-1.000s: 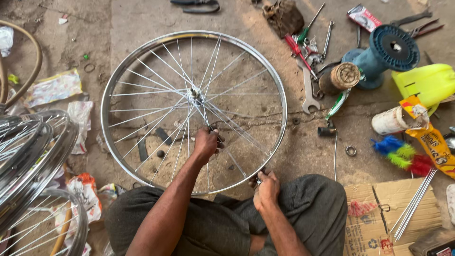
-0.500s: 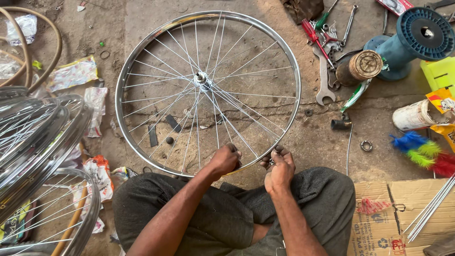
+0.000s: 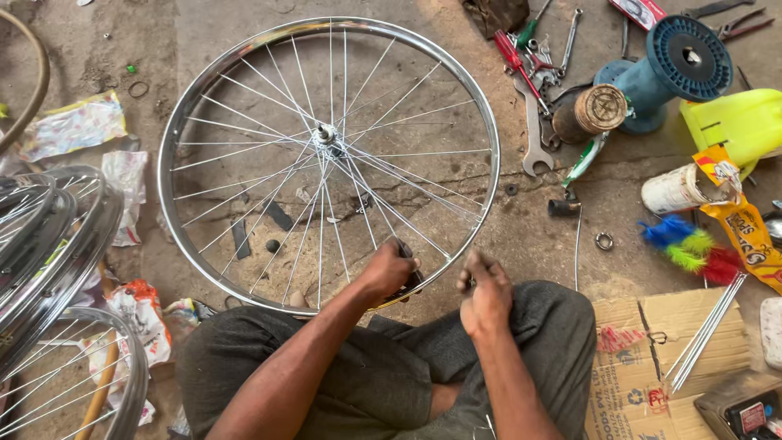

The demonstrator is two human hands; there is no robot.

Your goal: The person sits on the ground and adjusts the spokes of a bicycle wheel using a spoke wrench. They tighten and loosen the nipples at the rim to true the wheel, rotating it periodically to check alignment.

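Workshop floor in daylight

Bare, dusty concrete floor (image 3: 220, 33), cracked and stained. Tools (image 3: 538, 65) lie scattered at 1 o'clock, a blue spool (image 3: 676, 65) at 2, flattened cardboard (image 3: 652, 367) at 4, spare rims (image 3: 49, 269) at 8, paper scraps (image 3: 73, 126) at 10.

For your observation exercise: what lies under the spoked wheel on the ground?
Through the wheel spokes, bare concrete floor shows with small dark scraps. The left hand hides the ground beneath the near rim.
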